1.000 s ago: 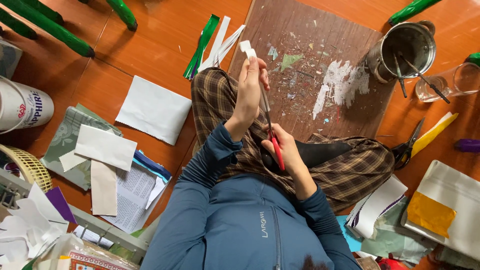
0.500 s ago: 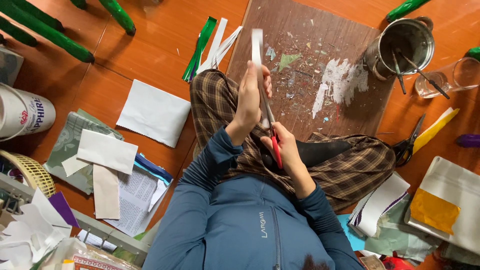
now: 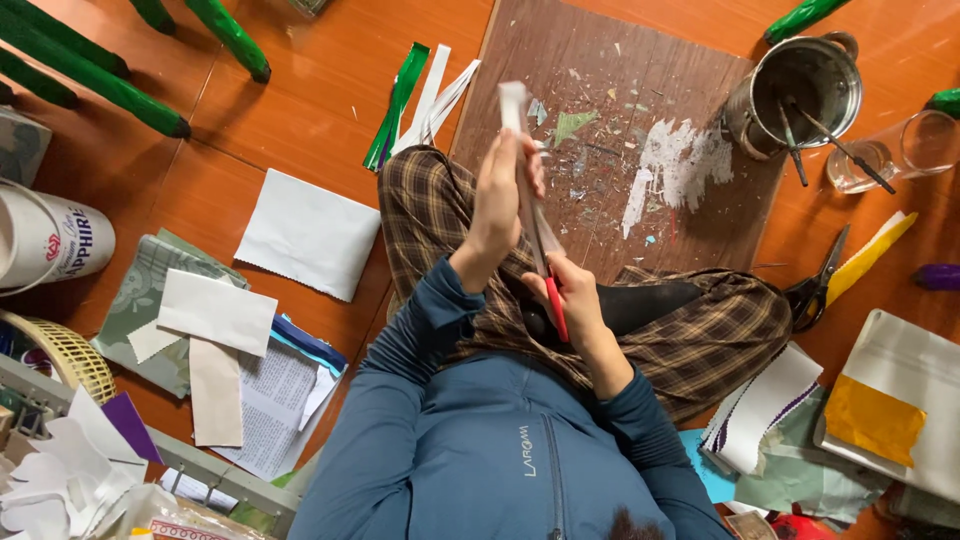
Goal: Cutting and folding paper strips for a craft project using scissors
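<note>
— While the person sits cross-legged on the orange floor point(image 3: 300, 130), what lies around them, biggest first?

— Ahead of the knees is a dark wooden board point(image 3: 640, 110), speckled with paper scraps and a smear of white. Beyond its far right corner stands a metal pot point(image 3: 800, 90) with sticks in it, and just beside that a clear glass point(image 3: 900, 150). To the left of the legs lies a white sheet point(image 3: 308, 232); farther left, a heap of papers point(image 3: 215, 350) on patterned cloth. Green and white strips point(image 3: 415, 100) lie at the board's left edge. On the right, black scissors point(image 3: 818, 285) rest beside a yellow strip point(image 3: 870, 255).

— And the hands?

— The left hand point(image 3: 500, 195) is raised over the lap, its fingers clamped round a narrow white paper strip point(image 3: 513, 105) that stands up above the fist. The right hand point(image 3: 570, 300) is lower, close to the body, fingers closed through the red handles of a pair of scissors point(image 3: 545, 265).

— Where is the strip against the blades?

— The blades run up from the right hand to the strip, meeting it just below the left hand. Whether they are parted or shut I cannot tell; the left hand hides them.
</note>
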